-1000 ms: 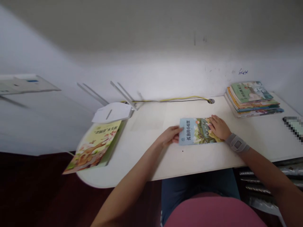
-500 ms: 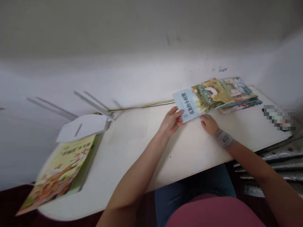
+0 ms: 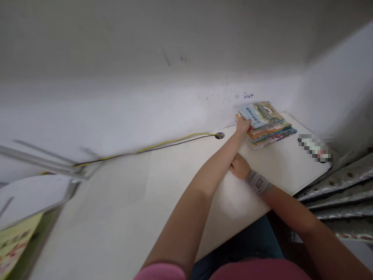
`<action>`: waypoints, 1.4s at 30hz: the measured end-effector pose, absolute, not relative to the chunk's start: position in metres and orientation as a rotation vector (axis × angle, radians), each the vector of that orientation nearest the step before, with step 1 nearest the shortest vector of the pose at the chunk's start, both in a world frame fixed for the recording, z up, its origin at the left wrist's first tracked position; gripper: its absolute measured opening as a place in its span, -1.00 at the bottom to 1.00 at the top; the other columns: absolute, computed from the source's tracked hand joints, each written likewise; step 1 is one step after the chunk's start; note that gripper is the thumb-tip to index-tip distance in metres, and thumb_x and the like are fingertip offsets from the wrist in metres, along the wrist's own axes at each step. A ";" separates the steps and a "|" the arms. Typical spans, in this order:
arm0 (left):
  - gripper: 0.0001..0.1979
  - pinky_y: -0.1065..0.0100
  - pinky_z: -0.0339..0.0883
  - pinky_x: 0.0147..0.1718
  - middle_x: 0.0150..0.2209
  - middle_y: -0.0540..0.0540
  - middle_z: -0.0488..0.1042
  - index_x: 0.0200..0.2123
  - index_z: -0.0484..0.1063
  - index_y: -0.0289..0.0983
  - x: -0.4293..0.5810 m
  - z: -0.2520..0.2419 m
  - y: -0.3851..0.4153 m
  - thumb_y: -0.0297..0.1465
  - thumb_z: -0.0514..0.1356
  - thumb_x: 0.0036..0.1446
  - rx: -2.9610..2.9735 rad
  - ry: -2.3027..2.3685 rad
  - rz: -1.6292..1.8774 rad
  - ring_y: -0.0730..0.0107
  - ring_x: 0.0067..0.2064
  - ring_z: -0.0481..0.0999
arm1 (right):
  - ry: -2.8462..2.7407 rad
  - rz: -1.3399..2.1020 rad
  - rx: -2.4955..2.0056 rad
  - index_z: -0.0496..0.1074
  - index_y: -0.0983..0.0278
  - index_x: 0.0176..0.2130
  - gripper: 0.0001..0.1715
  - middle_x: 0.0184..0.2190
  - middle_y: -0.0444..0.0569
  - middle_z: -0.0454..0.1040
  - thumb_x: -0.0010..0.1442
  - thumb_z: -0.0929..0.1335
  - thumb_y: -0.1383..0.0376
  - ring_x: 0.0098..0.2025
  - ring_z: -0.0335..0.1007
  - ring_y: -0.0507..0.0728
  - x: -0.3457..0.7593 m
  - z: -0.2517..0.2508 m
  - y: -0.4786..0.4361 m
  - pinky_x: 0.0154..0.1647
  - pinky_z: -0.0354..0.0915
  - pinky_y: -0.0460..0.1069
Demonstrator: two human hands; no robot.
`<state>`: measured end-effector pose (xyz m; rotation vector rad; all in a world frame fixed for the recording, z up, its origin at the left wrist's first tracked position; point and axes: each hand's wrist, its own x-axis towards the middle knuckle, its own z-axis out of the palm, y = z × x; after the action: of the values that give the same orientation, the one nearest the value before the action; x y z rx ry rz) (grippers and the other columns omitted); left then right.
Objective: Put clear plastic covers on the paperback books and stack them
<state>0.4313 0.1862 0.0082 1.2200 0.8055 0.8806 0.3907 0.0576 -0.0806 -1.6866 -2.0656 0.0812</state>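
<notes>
My left hand [image 3: 243, 126] is closed on the near left corner of a picture book [image 3: 266, 114] with a light blue and olive cover. The book lies on top of a stack of thin, colourful books [image 3: 269, 134] against the wall. My right hand [image 3: 241, 167], with a grey band at the wrist, rests on the white table just below my left forearm. Its fingers are curled in, and I see nothing in them.
A phone-like object [image 3: 316, 149], blurred out, lies at the table's right end. Yellow and black cables [image 3: 175, 140] run along the wall into a hole [image 3: 219, 135]. A white router [image 3: 32, 194] and a yellow-green book [image 3: 17, 241] are at left. Silvery patterned folds [image 3: 344, 186] hang at right.
The light blue book has moved right from mid-air onto the stack, with my left hand still on it. My right hand has drawn away from the book. The view has swung right.
</notes>
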 end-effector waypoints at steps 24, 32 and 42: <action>-0.78 0.19 0.24 -0.01 -0.10 -0.19 0.47 -0.17 0.44 -0.26 0.148 -0.026 0.068 -0.46 0.03 0.20 2.817 1.188 0.592 0.22 0.00 0.39 | -2.131 0.025 -1.461 0.42 0.35 -0.12 -0.67 -0.12 0.19 0.40 0.17 0.19 0.37 -0.03 0.27 0.24 0.405 -0.085 0.049 0.04 0.23 0.17; -0.50 0.08 0.24 -0.03 0.06 -0.36 0.31 0.09 0.27 -0.37 0.023 -0.042 0.074 -0.22 0.11 0.13 2.130 2.218 0.330 -0.07 0.08 0.30 | -2.154 -0.060 -1.464 0.43 0.36 -0.09 -0.61 -0.10 0.22 0.41 0.19 0.16 0.31 -0.02 0.31 0.27 0.409 -0.092 0.049 0.04 0.26 0.20; -0.69 0.26 0.28 -0.12 -0.09 -0.32 0.44 -0.16 0.43 -0.37 -0.001 -0.038 0.087 -0.30 0.10 0.10 1.891 2.190 0.489 0.12 -0.08 0.45 | -2.171 -0.091 -1.451 0.43 0.33 -0.10 -0.61 -0.09 0.20 0.43 0.20 0.15 0.28 -0.03 0.33 0.28 0.411 -0.095 0.050 -0.01 0.30 0.23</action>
<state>-0.0014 0.0871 -0.0381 1.8910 2.1899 0.4889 0.4114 0.0496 -0.0948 -1.4506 -2.1714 -0.0907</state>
